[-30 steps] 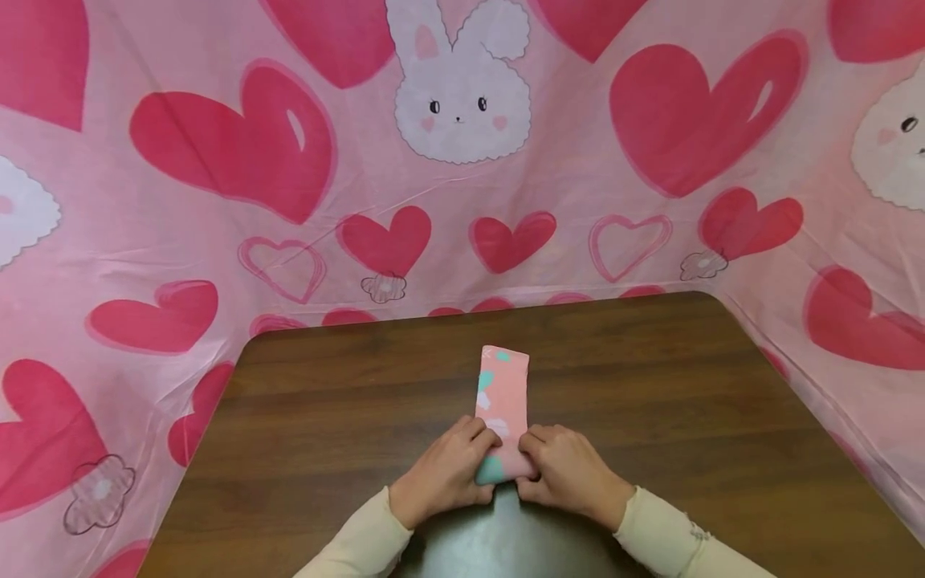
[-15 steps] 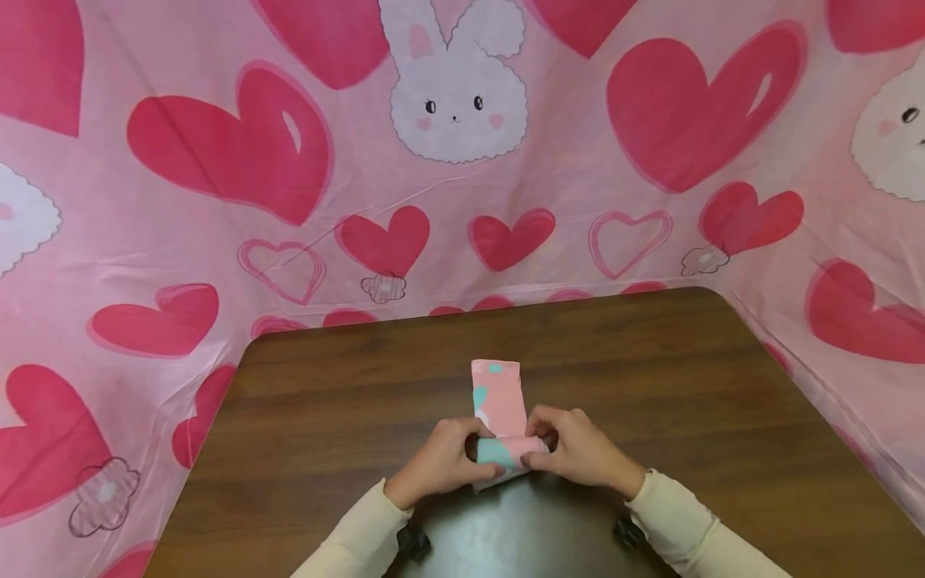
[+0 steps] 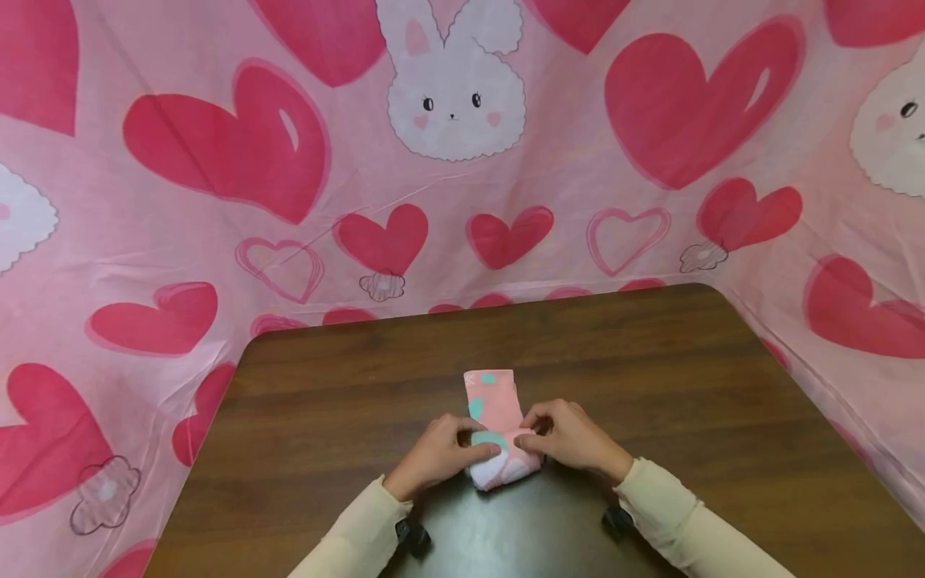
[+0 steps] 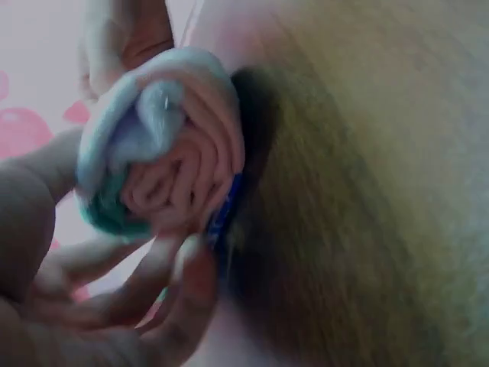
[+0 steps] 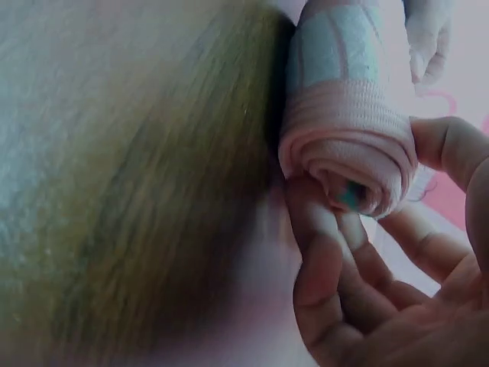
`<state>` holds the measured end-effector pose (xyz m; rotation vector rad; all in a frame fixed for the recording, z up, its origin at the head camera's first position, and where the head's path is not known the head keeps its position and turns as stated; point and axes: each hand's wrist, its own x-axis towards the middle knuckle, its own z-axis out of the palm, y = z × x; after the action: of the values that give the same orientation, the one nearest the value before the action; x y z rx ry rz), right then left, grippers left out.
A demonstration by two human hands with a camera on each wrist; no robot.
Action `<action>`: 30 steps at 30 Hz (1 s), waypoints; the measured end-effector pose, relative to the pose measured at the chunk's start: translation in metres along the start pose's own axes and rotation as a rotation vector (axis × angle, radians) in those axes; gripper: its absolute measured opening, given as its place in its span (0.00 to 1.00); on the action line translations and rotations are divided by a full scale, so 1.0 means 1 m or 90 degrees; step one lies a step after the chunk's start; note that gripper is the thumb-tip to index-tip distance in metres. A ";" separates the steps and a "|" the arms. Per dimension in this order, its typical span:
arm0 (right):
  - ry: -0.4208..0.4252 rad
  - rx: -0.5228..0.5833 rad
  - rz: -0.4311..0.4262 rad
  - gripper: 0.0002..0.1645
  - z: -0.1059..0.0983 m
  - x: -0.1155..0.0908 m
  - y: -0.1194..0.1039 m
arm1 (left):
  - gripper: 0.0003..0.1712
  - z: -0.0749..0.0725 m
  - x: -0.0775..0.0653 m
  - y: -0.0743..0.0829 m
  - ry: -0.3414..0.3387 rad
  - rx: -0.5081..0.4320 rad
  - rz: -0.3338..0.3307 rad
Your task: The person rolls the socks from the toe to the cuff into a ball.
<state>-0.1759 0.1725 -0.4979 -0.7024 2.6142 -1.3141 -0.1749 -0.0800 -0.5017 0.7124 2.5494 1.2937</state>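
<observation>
More of the pink cloth (image 3: 495,417) is wound up than a second ago, its flat strip shorter. It lies on the tabletop (image 3: 347,393), left hand (image 3: 441,451) and right hand (image 3: 576,437) holding the roll's (image 3: 509,467) ends between thumbs and fingers. Looks light, soft, hardly slippery; I'd grip both ends lest layers loosen.

The table (image 3: 332,393) there is brown wood, dark-streaked, rounded at its far corners. A pink cloth (image 3: 499,421) lies on it, partly rolled; the wood has a pale sheen beside the cloth's rolled end.
</observation>
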 end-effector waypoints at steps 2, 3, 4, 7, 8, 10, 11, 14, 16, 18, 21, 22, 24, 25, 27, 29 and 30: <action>0.039 -0.034 -0.023 0.09 0.003 -0.002 -0.002 | 0.15 0.004 -0.002 0.004 0.053 0.050 0.073; 0.064 -0.060 -0.050 0.09 0.005 -0.003 -0.003 | 0.14 0.005 -0.003 0.007 0.079 0.085 0.127; 0.091 -0.092 -0.089 0.10 0.006 -0.005 -0.004 | 0.11 0.008 -0.004 0.009 0.103 0.124 0.186; 0.163 -0.217 -0.251 0.10 0.011 -0.010 -0.006 | 0.07 0.013 -0.005 0.016 0.140 0.243 0.343; 0.181 -0.259 -0.309 0.09 0.012 -0.011 -0.007 | 0.08 0.014 -0.005 0.018 0.142 0.275 0.379; 0.197 -0.328 -0.406 0.07 0.014 -0.015 -0.008 | 0.08 0.014 -0.005 0.021 0.137 0.326 0.414; 0.198 -0.355 -0.441 0.07 0.014 -0.017 -0.009 | 0.07 0.014 -0.006 0.022 0.135 0.347 0.421; 0.181 -0.409 -0.489 0.09 0.012 -0.021 -0.009 | 0.03 0.012 -0.006 0.023 0.131 0.401 0.425; 0.163 -0.436 -0.483 0.12 0.011 -0.023 -0.009 | 0.03 0.010 -0.006 0.024 0.132 0.444 0.431; 0.148 -0.453 -0.468 0.14 0.011 -0.023 -0.008 | 0.08 0.010 -0.005 0.023 0.127 0.488 0.435; 0.136 -0.466 -0.451 0.16 0.011 -0.020 -0.006 | 0.16 0.010 -0.004 0.022 0.122 0.542 0.437; 0.136 -0.467 -0.450 0.17 0.011 -0.019 -0.005 | 0.18 0.009 -0.004 0.022 0.118 0.551 0.431; 0.138 -0.468 -0.450 0.19 0.011 -0.016 -0.003 | 0.22 0.009 -0.004 0.021 0.110 0.564 0.418; 0.139 -0.470 -0.452 0.19 0.012 -0.014 -0.003 | 0.23 0.009 -0.004 0.020 0.106 0.566 0.411; 0.139 -0.477 -0.454 0.19 0.014 -0.011 -0.002 | 0.25 0.009 -0.004 0.018 0.101 0.568 0.396; 0.138 -0.489 -0.457 0.18 0.016 -0.008 -0.001 | 0.25 0.010 -0.004 0.015 0.096 0.575 0.388; 0.137 -0.497 -0.458 0.18 0.017 -0.007 -0.001 | 0.26 0.011 -0.004 0.013 0.096 0.577 0.384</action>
<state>-0.1640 0.1630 -0.5079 -1.8206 3.1796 -0.3743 -0.1629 -0.0671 -0.4980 1.6850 3.1304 0.1713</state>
